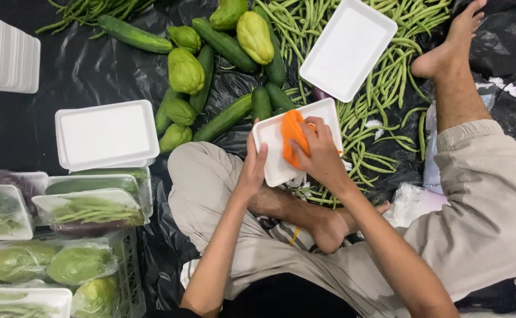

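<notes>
My right hand (323,154) grips the orange carrots (292,136) and presses them onto the white foam tray (275,154), which my left hand (253,166) holds by its edge at about 9 o'clock, fingers closed on the rim. The tray hangs just above my knee, tilted. To do this well, I think I must keep the tray level and lay the carrots flat along its length, so nothing rolls off.

At 12 o'clock from the tray lie cucumbers (227,116) and pale green chayotes (185,70) on the black plastic sheet (75,70). Green beans (381,112) spread at 2 o'clock, under an empty tray (347,47). Another empty tray (106,133) sits at 9 o'clock, above wrapped packs (90,206) in a crate. My own foot (452,41) rests at 1 o'clock, and the beans lie close under the tray, so I have little free room.
</notes>
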